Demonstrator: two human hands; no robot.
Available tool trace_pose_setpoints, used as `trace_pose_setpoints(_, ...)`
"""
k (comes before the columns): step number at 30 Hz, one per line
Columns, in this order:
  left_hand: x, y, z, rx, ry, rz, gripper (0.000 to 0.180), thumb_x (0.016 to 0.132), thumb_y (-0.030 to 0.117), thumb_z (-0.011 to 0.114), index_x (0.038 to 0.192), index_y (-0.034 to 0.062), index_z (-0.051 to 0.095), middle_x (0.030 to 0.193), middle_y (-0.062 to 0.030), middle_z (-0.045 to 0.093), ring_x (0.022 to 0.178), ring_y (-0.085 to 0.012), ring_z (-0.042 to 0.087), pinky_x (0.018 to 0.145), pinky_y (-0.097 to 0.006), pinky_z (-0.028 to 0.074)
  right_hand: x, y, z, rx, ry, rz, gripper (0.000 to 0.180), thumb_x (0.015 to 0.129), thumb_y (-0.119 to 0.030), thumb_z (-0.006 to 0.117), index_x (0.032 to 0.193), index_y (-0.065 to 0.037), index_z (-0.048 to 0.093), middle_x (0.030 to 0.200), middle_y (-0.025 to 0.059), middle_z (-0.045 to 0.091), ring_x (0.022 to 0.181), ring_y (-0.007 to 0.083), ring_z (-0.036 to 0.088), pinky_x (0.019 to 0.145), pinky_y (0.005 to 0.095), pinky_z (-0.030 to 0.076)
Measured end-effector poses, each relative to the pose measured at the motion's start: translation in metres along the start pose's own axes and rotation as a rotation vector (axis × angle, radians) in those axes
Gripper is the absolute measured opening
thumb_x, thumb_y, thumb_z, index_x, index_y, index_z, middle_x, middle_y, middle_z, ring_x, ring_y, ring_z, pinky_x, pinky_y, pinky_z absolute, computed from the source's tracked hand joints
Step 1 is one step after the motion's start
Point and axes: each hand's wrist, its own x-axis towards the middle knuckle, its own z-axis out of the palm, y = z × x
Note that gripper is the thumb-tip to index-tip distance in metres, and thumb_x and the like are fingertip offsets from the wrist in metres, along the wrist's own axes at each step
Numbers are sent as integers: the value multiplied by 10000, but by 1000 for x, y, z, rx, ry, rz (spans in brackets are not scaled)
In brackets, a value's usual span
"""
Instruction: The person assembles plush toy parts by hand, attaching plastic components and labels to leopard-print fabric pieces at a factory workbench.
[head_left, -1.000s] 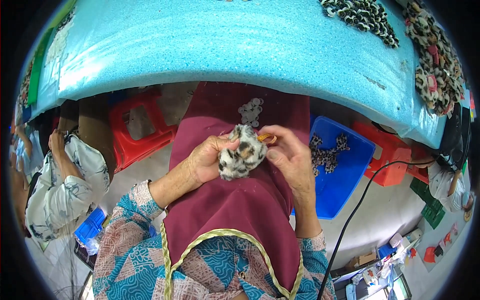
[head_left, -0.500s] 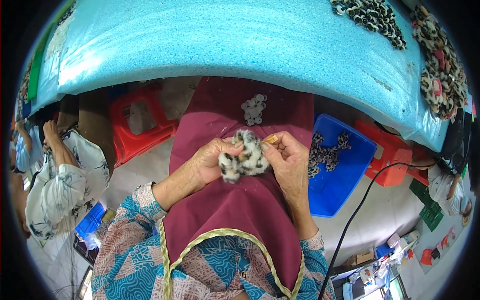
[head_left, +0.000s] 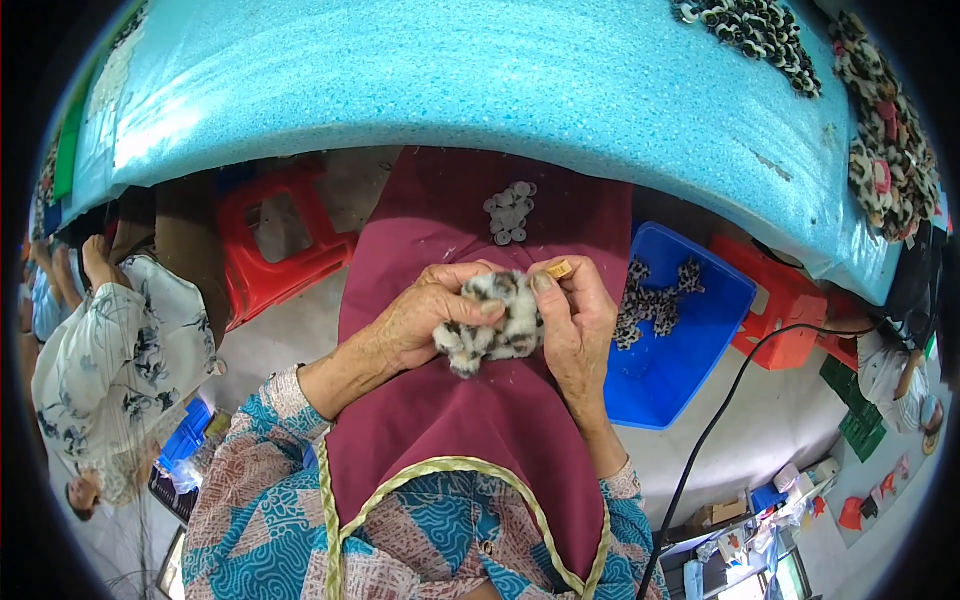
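Two hands meet over your lap. Your left hand [head_left: 425,320] and your right hand [head_left: 575,320] both squeeze a fuzzy spotted fabric piece [head_left: 492,325], which sits between them above the dark red apron [head_left: 450,420]. Your right fingers also pinch a small tan bit [head_left: 559,269] at the top. Farther away on the apron lies a little pile of white round discs [head_left: 510,211]. To your right, a blue tray [head_left: 670,370] holds more spotted pieces [head_left: 650,300]. A wide blue foam table [head_left: 450,80] stretches across the far side.
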Motion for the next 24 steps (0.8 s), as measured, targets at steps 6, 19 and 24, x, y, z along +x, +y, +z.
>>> trace_pose_setpoints(6, -3, 0, 2, -207, 55, -178, 281, 854, 223, 588, 1026, 1, 590, 906, -67, 644, 796, -131, 620, 713, -263, 503, 0, 4, 0, -156, 77, -129, 106, 864, -63, 543, 906, 16, 486, 738, 66, 580, 640, 89, 548, 583, 238, 454)
trace_pose_setpoints(19, -8, 3, 10, -171, -10, -152, 274, 870, 229, 566, 1017, -2, 572, 913, -72, 639, 810, -143, 625, 729, -274, 506, -7, -3, -1, -278, 119, -142, 97, 829, -14, 566, 893, 18, 501, 718, 68, 587, 604, 95, 571, 532, 231, 447)
trace_pose_setpoints(24, -12, -1, 18, -426, 36, -155, 249, 886, 204, 539, 1030, 2, 553, 915, -73, 630, 814, -147, 625, 748, -285, 513, -12, -4, -1, -249, 132, -143, 78, 842, -25, 566, 889, 17, 518, 736, 53, 595, 655, 76, 567, 562, 206, 447)
